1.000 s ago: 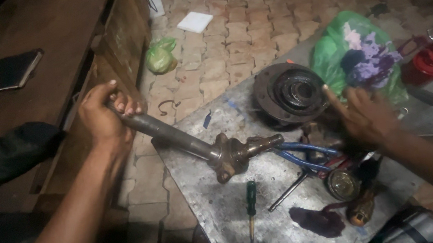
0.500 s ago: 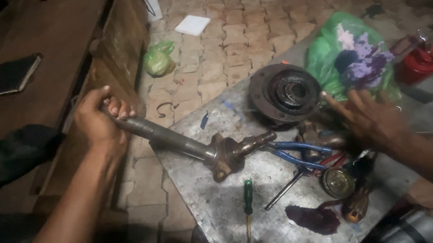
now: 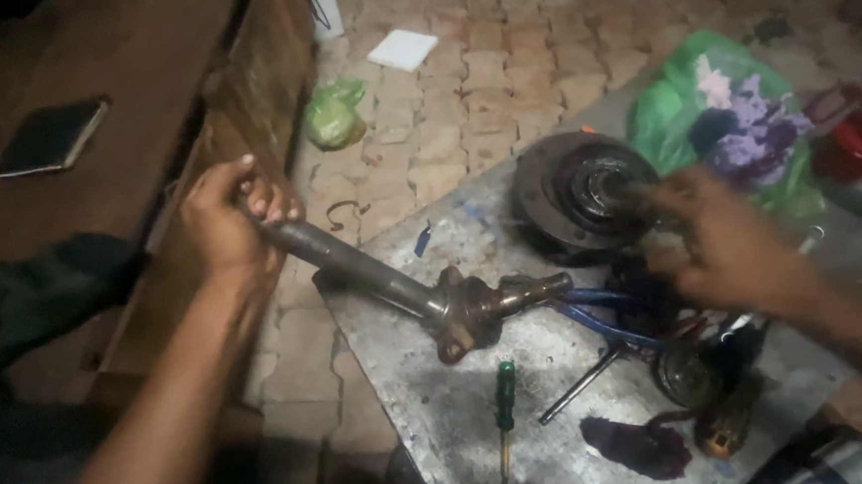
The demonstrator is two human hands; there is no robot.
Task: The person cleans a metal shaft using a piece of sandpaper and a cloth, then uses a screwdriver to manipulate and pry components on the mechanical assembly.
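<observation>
Repair workshop: stained metal bench (image 3: 431, 411) bearing a greasy axle shaft (image 3: 404, 293), with a wheel hub (image 3: 568, 199) beyond the shaft, blue pliers (image 3: 595, 312) right of it, a green screwdriver (image 3: 504, 412) below it, over a brick floor (image 3: 500, 68).

Open room is found on the grey, stained metal desk (image 3: 431, 411) left of the green-handled screwdriver (image 3: 504, 397), up to the edge. The right half is blocked by the dark round metal hub (image 3: 573, 198), blue-handled pliers (image 3: 595, 312) and small greasy parts. The long rusty steel axle shaft (image 3: 404, 293) lies across the near-left corner. Bare desk is seen between hub and shaft.
</observation>
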